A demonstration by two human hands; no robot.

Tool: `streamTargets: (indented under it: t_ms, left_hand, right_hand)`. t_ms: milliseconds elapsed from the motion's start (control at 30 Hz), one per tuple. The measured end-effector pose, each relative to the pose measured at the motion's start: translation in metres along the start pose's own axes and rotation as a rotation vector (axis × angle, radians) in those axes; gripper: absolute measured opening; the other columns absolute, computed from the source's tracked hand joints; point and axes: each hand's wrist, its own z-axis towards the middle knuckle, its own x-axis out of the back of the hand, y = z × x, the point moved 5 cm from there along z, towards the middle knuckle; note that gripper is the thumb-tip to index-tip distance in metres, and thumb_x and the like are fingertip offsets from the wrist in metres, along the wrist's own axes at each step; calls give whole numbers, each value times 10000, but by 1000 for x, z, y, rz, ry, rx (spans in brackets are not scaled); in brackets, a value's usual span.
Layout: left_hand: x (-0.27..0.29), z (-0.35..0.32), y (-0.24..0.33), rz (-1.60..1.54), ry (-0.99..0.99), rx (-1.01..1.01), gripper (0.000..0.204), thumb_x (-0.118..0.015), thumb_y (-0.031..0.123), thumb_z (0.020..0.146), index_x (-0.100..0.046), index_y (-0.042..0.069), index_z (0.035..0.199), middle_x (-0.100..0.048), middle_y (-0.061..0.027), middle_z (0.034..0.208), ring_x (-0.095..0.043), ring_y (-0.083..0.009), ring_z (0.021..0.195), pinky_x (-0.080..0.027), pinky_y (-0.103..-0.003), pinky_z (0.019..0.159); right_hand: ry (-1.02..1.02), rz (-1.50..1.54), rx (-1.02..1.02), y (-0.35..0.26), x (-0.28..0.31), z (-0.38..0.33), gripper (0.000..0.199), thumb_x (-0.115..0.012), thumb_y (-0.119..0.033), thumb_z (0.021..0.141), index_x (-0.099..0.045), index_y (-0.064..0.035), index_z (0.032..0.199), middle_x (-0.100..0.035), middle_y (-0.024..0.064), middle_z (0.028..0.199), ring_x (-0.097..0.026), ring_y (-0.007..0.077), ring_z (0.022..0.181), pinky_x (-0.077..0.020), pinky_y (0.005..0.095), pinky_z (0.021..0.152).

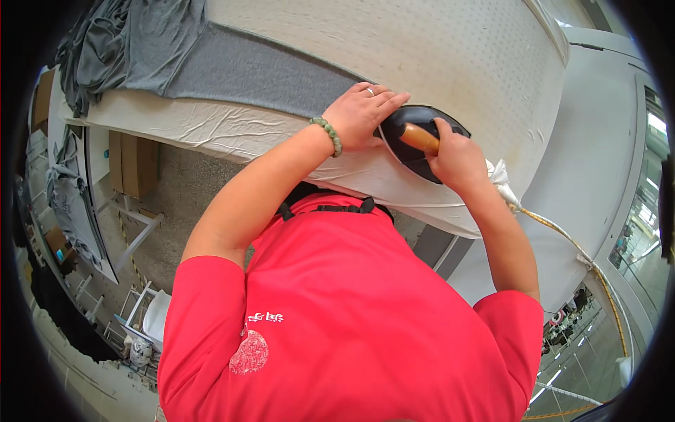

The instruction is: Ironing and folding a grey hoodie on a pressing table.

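Observation:
My right hand (455,156) is wrapped round the wooden handle of a black iron (427,115), which rests on the padded ironing table (436,49). Just left of the iron, my left hand (360,118) lies flat with its fingers stretched toward the iron's edge. Beneath that hand is the narrow end of a grey knit cloth (260,70), possibly a sleeve or trouser leg. The cloth runs smooth toward the upper left and ends there in a crumpled heap (126,49). What lies under the iron's sole is hidden.
A yellowish cord and a white hose (562,232) trail from the table's right corner down the right side. A light grey panel (598,126) stands to the right. Below the table's left end is a cardboard box (133,163); grey garments (70,204) hang at far left.

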Motion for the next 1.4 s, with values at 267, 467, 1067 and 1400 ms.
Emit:
streamTargets:
  t_ms: [267, 467, 1067, 1400]
  left_hand:
    - [1, -11, -29, -315, -45, 183, 574, -700, 223, 909, -556, 45, 1436, -632, -122, 1353, -597, -285, 1275, -442, -487, 1124]
    - [58, -71, -83, 244, 372, 136, 442, -684, 259, 940, -644, 57, 1331, -651, -96, 1304, -606, -255, 1218, -462, -443, 1052]
    - [171, -207, -212, 397, 375, 469, 458, -708, 260, 922, -676, 49, 1327, -615, -93, 1456, -565, -261, 1334, -455, -415, 1063]
    - [207, -327, -205, -119, 551, 685, 381, -691, 137, 975, -663, 10, 1333, -678, -133, 1363, -672, -311, 1214, -534, -425, 1046]
  right_hand:
    - [106, 86, 49, -24, 7, 28, 363, -765, -249, 899, -669, -59, 1193, -748, 225, 908, -732, 418, 839, -586, 508, 738]
    - [119, 96, 35, -39, 25, 61, 311, -774, -283, 914, -700, -93, 1149, -748, 216, 901, -732, 421, 846, -582, 501, 737]
    - [26, 10, 191, -326, 87, 251, 364, -735, -375, 936, -703, -78, 1144, -758, 212, 974, -725, 425, 938, -571, 511, 827]
    - [-230, -199, 603, -409, 94, 255, 390, -721, -280, 902, -626, -56, 1206, -755, 215, 945, -732, 429, 918, -575, 535, 790]
